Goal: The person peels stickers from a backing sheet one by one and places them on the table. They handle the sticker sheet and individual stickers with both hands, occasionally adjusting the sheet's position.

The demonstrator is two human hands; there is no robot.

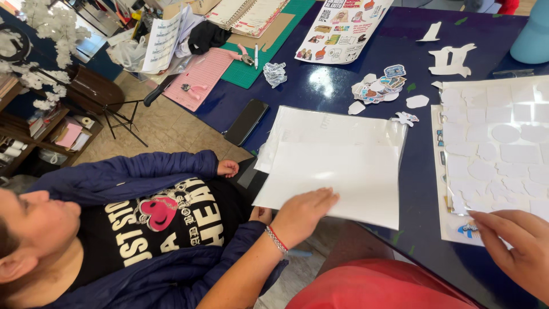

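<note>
Left hand [302, 214] lies flat, fingers together, palm pressing the near edge of a stack of glossy white sheets [337, 163] at the centre of the dark blue table [423, 189]. Right hand [514, 249], at four o'clock from the stack, has its fingers spread loosely, fingertips touching the lower corner of a cut-out sticker backing sheet [494, 154], gripping nothing. A pile of cut stickers [378, 87] sits at twelve o'clock from the stack, a black phone [246, 121] at ten o'clock. Another person in a blue jacket [123, 177] sits at eight o'clock.
</note>
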